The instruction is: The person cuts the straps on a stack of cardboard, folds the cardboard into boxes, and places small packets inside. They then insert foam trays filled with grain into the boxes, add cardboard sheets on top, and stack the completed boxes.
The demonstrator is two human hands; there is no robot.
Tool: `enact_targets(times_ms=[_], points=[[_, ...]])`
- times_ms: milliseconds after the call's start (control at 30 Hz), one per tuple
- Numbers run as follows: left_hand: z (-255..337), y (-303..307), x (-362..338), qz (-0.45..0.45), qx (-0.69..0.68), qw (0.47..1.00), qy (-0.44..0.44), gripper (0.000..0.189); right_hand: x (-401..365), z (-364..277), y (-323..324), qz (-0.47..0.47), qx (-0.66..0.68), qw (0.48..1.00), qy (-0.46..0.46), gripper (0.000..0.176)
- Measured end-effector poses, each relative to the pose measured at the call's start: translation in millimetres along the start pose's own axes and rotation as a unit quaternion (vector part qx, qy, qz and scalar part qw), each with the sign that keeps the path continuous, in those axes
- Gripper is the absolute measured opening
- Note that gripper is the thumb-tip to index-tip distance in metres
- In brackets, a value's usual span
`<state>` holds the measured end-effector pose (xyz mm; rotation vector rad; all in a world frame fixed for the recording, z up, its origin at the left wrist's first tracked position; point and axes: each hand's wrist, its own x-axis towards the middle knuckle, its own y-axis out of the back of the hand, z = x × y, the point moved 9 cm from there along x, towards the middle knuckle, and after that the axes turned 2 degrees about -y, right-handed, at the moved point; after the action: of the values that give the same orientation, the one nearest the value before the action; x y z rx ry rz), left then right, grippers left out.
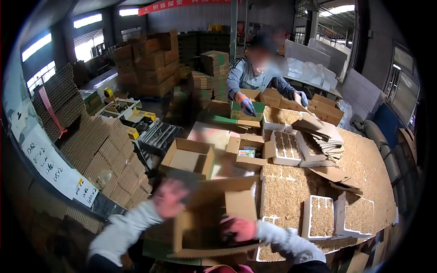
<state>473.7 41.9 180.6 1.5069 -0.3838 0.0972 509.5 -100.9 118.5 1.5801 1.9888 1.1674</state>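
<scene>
An open cardboard box stands directly in front of me, with one flap raised at its right side. My right hand, in a pink glove with dark fingers, is closed over the right side of this box, its fingertips inside. My left hand, also in a pink glove, hangs just off the box's left back corner; motion smears its fingers. Just beyond, a second open cardboard box sits on the table. A smaller open carton beside it holds a colourful packet.
White foam trays filled with brown shavings stand at the right on a shavings-covered surface. Flattened cardboard is stacked on trays. Across the table, a gloved co-worker handles boxes. Cardboard sheets are piled at the left.
</scene>
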Motion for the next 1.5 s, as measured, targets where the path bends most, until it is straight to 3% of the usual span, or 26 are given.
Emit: enact_targets(times_ms=[33,100,167,300,333,367,433,467,500,600,633,700,767,833,933,1000,1033,1067,1100,1167,1300,1367,1400,1433,1467,1500], points=[[28.7,-28.7,19.2,-0.015,-0.073,0.994,-0.083,0.049,-10.6,56.7,-67.3,-0.112,-0.092,0.983,-0.111,0.019],[73.6,-100.3,42.7,-0.152,-0.016,0.966,-0.208,0.047,-1.3,7.2,-13.0,-0.087,0.106,0.986,-0.091,0.027],[69.2,-188.0,25.2,-0.283,-0.081,0.933,-0.205,0.048,-45.5,-9.0,37.6,0.005,0.446,0.888,-0.114,0.041],[72.0,-167.5,35.7,-0.29,-0.108,0.929,-0.205,0.05,-72.5,-17.5,28.5,0.229,0.329,0.909,-0.114,0.085],[61.5,-162.9,39.7,-0.294,-0.206,0.926,-0.12,0.047,-80.9,7.2,41.7,0.301,0.158,0.912,-0.229,0.086],[62.6,-121.6,57.4,-0.237,-0.361,0.897,-0.092,0.043,-91.0,25.3,57.5,0.356,-0.019,0.872,-0.334,0.087],[50.9,-10.8,82.5,-0.123,-0.496,0.858,-0.048,0.038,-83.1,56.5,44.3,0.48,0.313,0.742,-0.348,0.084],[13.3,25.2,82.8,0.098,-0.506,0.857,-0.007,0.038,-94.9,71.2,42.0,0.48,0.217,0.784,-0.329,0.085],[-50.8,24.9,48.0,0.258,-0.41,0.846,0.223,0.035,-78.9,35.1,68.4,0.413,-0.044,0.839,-0.351,0.086],[-71.3,-86.5,-23.3,0.098,-0.482,0.78,0.388,0.073,-110.1,59.7,34.4,0.417,-0.002,0.818,-0.397,0.091],[-37.0,-96.3,-44.0,0.092,-0.235,0.917,0.308,0.082,-107.2,66.2,32.1,0.436,0.034,0.816,-0.377,0.093],[-64.5,-137.0,-90.3,0.185,-0.516,0.783,0.296,0.072,-89.5,34.3,32.5,0.406,0.031,0.832,-0.376,0.104],[-67.9,-17.8,-78.2,0.289,-0.463,0.785,0.293,0.056,-73.4,14.3,50.7,0.442,0.15,0.821,-0.328,0.107],[-77.9,3.0,-62.4,0.308,-0.577,0.642,0.4,0.042,-85.5,25.4,43.0,0.415,0.004,0.845,-0.337,0.097],[-72.2,-11.2,-14.0,0.206,-0.237,0.89,0.332,0.037,-85.8,23.7,48.1,0.429,-0.008,0.84,-0.332,0.096],[-47.1,-61.6,-50.6,0.208,-0.585,0.696,0.361,0.064,-91.8,11.1,48.3,0.483,0.116,0.8,-0.336,0.094],[-24.4,-42.4,-62.4,0.172,-0.369,0.862,0.303,0.078,-88.9,5.7,49.6,0.521,0.235,0.758,-0.313,0.093],[-14.9,-61.7,-84.2,0.079,-0.299,0.879,0.363,0.086,-93.1,5.7,44.8,0.535,0.232,0.755,-0.301,0.09],[-3.2,-70.7,-84.1,0.038,-0.592,0.722,0.355,0.094,-103.3,12.9,34.9,0.539,0.24,0.747,-0.306,0.09],[-2.5,-94.7,-98.4,0.017,-0.68,0.63,0.375,0.1,-106.1,23.9,18.8,0.456,0.197,0.808,-0.316,0.083],[34.3,0.4,-59.8,0.073,-0.299,0.927,0.217,0.075,-126.1,40.6,81.1,0.573,0.418,0.675,-0.203,0.032],[38.1,-83.5,-99.6,0.002,-0.548,0.8,0.246,0.068,-129.3,59.0,55.0,0.581,0.621,0.505,-0.147,0.033],[55.6,-95.1,-144.2,-0.061,-0.269,0.95,0.144,0.06,-130.6,67.1,29.8,0.519,0.504,0.642,-0.254,0.032],[75.1,-97.7,-180.3,-0.109,0.027,0.994,-0.005,0.051,-133.0,67.8,1.3,0.425,0.372,0.744,-0.357,0.033],[80.0,-85.9,-161.3,-0.201,0.005,0.979,-0.033,0.041,-127.6,48.3,-1.5,0.392,0.266,0.782,-0.405,0.034],[21.9,-77.2,-173.3,0.123,-0.227,0.932,0.254,0.038,-118.1,31.6,-3.9,0.344,0.168,0.804,-0.455,0.037]])
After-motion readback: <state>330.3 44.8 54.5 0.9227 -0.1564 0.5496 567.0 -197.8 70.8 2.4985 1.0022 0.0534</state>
